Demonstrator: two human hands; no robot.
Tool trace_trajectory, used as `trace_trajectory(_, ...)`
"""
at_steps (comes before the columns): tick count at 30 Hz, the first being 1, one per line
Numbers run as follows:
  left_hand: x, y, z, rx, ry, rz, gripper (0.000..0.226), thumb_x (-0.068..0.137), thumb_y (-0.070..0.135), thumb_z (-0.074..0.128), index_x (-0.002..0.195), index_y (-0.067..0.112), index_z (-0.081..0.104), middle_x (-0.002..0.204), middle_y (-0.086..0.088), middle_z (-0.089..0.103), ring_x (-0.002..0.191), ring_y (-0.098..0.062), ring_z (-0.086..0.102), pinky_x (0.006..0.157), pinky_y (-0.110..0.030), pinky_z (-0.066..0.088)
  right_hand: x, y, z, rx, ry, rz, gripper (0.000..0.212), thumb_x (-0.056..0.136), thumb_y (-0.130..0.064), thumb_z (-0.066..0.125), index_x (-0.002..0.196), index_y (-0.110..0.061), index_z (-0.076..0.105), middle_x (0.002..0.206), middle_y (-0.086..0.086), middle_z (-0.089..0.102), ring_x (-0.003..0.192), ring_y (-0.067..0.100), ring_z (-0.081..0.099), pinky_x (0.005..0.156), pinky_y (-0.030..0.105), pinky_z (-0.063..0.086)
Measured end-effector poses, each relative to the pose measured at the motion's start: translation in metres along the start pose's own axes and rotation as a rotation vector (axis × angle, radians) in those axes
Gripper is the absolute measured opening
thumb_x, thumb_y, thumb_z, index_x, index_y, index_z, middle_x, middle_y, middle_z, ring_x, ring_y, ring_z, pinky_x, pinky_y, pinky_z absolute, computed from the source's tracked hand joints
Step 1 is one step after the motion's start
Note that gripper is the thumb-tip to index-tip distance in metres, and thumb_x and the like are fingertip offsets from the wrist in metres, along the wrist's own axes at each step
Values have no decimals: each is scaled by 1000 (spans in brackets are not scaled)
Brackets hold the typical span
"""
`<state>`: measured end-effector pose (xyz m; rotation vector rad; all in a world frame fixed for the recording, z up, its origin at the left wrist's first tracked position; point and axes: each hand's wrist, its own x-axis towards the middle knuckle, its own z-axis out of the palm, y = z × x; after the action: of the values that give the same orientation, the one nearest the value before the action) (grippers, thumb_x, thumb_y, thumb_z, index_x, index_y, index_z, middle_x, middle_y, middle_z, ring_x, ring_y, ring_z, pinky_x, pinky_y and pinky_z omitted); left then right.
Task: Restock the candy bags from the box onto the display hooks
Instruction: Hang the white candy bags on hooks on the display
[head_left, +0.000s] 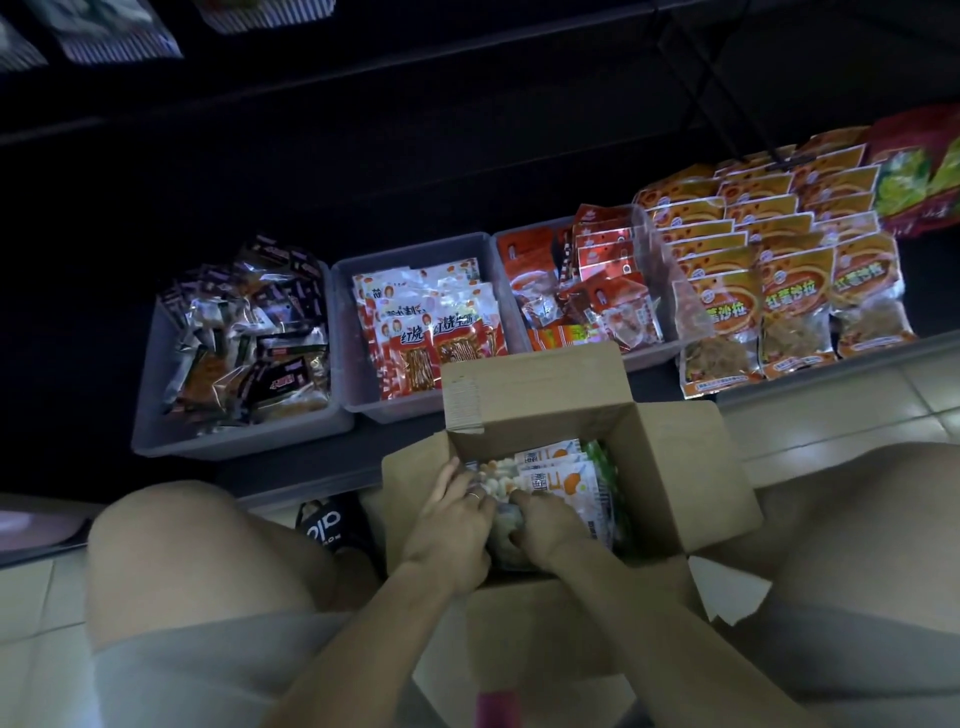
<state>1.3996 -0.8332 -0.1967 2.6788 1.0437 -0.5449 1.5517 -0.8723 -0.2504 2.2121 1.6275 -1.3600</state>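
Candy bags (558, 480), white-and-orange printed packs, upright in open cardboard box (670, 467)

Dim, dark upper shelves, soft blur

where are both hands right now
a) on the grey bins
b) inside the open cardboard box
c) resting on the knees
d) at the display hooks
b: the left hand and right hand are both down in the box, on the candy bags there.
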Motion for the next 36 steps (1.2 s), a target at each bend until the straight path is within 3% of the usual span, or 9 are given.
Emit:
trace_trajectory(6, 2, -2, -3, -314, 96, -26, 83, 84, 35, 70, 156, 12, 37, 158, -5, 43, 153, -23, 28, 115, -19, -29, -12, 26, -26, 224, 16, -26, 51, 80, -28, 66, 131, -21, 67, 124, 12, 72, 115, 32, 66, 95, 38, 54)
trace_trajectory(9, 5, 0, -23, -653, 171, -152, 91, 88, 37, 77, 161, 14, 28, 163, -4, 36, 152, -20, 30, 126, -23, 2, -26, 44, -51, 529, 124, -19, 29, 85, -8, 72, 114, -15, 72, 109, 11, 76, 103, 28, 72, 93, 41, 56)
trace_trajectory(12, 6, 2, -42, -969, 175, -254, 98, 85, 29, 85, 161, 14, 26, 160, -4, 39, 150, -20, 35, 121, -29, 27, -51, 45, -81, 802, 176, -33, 19, 83, -2, 74, 101, -9, 73, 91, 2, 76, 87, 20, 70, 84, 41, 56)
trace_trajectory(15, 5, -2, -74, -1236, 130, -332, 96, 84, 36, 86, 159, 18, 28, 153, 4, 43, 142, -16, 44, 112, -29, 38, -81, 34, -105, 991, 90, -89, 25, 94, 0, 67, 114, -15, 72, 101, 4, 80, 90, 19, 76, 73, 35, 61)
trace_trajectory(18, -6, -6, -115, -1494, 48, -356, 94, 66, 62, 89, 142, 22, 52, 140, -2, 62, 122, -16, 64, 102, -34, 52, -111, 27, -130, 1163, 77, -149, 31, 98, -1, 63, 126, -14, 68, 118, 9, 78, 108, 26, 75, 91, 43, 61)
trace_trajectory(21, -18, 4, -148, -1749, -34, -188, 66, 81, 44, 85, 138, 25, 57, 130, -3, 73, 117, -23, 71, 103, -45, 56, -137, 16, -156, 1356, 120, -247, 33, 100, 2, 58, 129, -11, 68, 123, 13, 75, 110, 28, 73, 96, 45, 59)
trace_trajectory(26, -16, 25, -213, -1684, 212, -102, 42, 95, 5, 70, 132, 24, 59, 119, -4, 78, 104, -22, 77, 78, -34, 63, -171, -10, -196, 1478, 188, -363, 33, 100, 2, 55, 130, -5, 65, 125, 15, 74, 114, 30, 72, 92, 36, 62)
trace_trajectory(31, -21, 36, -295, -1511, 402, 52, 38, 96, 6, 71, 126, 27, 62, 116, 0, 79, 104, -25, 77, 93, -48, 60, -200, -20, -257, 1394, 337, -442, 37, 96, 3, 59, 131, -9, 64, 122, 13, 76, 107, 29, 73, 89, 42, 57)
trace_trajectory(36, -34, 50, -379, -1352, 527, 197, 33, 96, 12, 72, 126, 25, 63, 115, 2, 79, 103, -21, 77, 93, -42, 59, -238, -34, -325, 1297, 501, -563, 27, 101, -15, 62, 126, -7, 67, 120, 14, 76, 111, 33, 73, 84, 38, 59)
